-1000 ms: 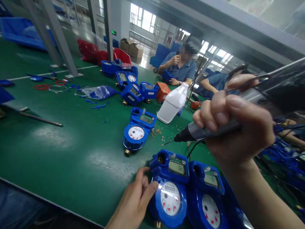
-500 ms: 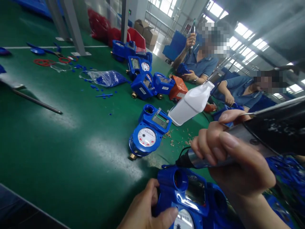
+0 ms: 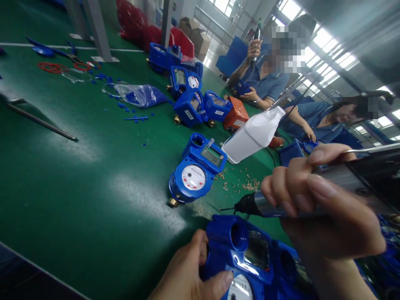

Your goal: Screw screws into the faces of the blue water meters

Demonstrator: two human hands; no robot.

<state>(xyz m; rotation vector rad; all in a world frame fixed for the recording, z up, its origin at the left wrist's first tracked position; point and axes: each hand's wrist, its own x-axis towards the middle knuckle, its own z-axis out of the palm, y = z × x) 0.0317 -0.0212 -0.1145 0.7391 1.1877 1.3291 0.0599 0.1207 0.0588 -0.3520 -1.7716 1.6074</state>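
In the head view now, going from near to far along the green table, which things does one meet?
Left hand on the blue water meter → lone blue meter with white dial → white plastic jug → orange box → red bins.

1. The water meter point(image 3: 246, 258) is a glossy blue plastic unit at the near edge of the green tabletop point(image 3: 93, 187). A round open socket sits at its top left, a small dark display window in a raised housing beside it, and a white dial face below, cut off by the picture's lower edge. The left hand point(image 3: 190, 277) grips its left side, thumb across the front by the dial.

2. The electric screwdriver point(image 3: 312, 196) is a slim tool with a silver barrel, a black nose and a thin bit pointing left. It lies nearly level just above the meter's top. The right hand point(image 3: 325, 208) is wrapped around the barrel. Its rear part is dark and blurred, apparently with a cable attached.
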